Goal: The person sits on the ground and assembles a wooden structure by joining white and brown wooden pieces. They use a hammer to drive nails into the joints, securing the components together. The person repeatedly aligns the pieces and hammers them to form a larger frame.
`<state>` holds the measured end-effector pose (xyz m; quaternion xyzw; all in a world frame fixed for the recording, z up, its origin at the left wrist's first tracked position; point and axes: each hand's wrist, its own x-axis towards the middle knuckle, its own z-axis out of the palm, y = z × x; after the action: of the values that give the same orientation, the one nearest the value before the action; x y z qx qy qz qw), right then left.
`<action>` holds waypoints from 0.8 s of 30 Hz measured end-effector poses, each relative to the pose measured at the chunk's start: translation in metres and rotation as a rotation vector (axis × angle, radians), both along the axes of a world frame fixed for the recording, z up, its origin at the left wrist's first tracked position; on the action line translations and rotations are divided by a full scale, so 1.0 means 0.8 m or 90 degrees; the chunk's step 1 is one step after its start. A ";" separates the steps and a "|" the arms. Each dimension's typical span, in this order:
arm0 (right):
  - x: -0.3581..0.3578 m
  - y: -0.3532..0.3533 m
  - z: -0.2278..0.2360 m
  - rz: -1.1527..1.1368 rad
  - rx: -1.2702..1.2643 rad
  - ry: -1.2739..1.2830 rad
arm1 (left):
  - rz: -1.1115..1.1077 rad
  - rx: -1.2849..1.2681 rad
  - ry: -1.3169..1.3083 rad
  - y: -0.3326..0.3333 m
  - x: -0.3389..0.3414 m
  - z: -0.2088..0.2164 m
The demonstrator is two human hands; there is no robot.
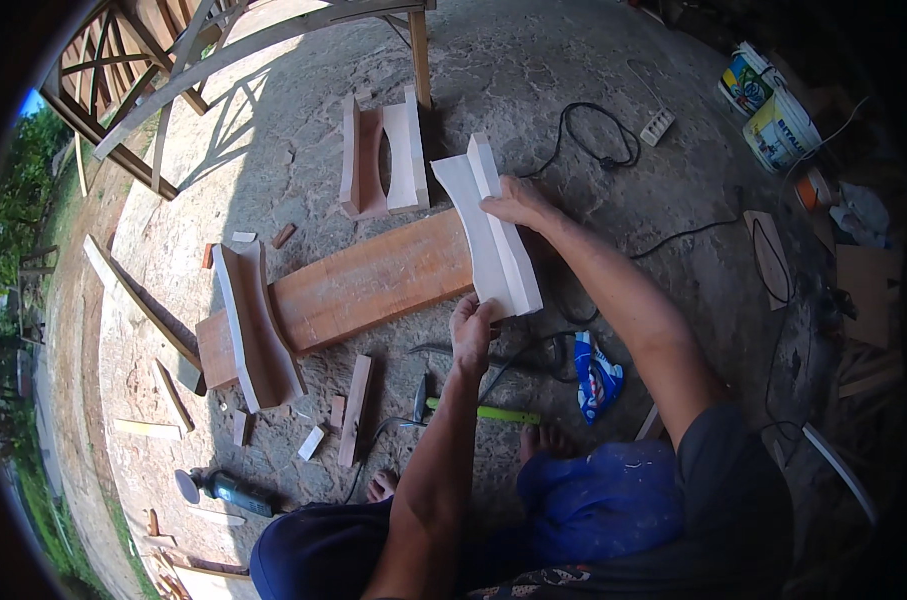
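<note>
Across the right end of a rust-brown plank [373,275] on a rough concrete floor [533,60], a pale curved wooden piece [488,240] is steadied by two bare hands, its hollowed edge facing left. The right hand [518,203] is clamped on the raised rib toward the piece's far end, with some fingers hidden behind the wood; the left hand [470,325] pinches the near end at its left corner, thumb on top and the other fingers bent around the edge. Good handling here would probably mean keeping both grips firm and even, so that neither end dips or twists, and letting the right hand bear on the thick rib rather than on the thinner curved edge. Fingertips are best kept out from between the piece and the plank's near edge, where a pinch seems likeliest. The piece lies between the two grips, its ends reaching past the plank's far and near edges; whether it rests on the wood or is held just above cannot be told. At the plank's left end stands a second curved piece [257,330], untouched, well apart from both hands.
</note>
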<state>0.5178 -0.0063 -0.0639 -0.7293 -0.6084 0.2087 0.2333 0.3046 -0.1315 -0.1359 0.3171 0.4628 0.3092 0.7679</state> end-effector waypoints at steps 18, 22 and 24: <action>-0.057 -0.136 -0.012 -0.156 -0.139 0.623 | 0.046 0.040 0.003 0.002 0.000 0.002; -0.066 -0.133 -0.015 -0.156 -0.096 0.674 | 0.047 0.055 0.000 0.004 -0.002 0.010; -0.062 -0.132 -0.009 -0.155 -0.114 0.706 | 0.043 0.062 -0.008 0.004 -0.001 0.015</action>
<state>0.4683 -0.1120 -0.0711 -0.5927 -0.2865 0.5823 0.4771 0.3038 -0.1281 -0.1238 0.3367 0.4530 0.3590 0.7434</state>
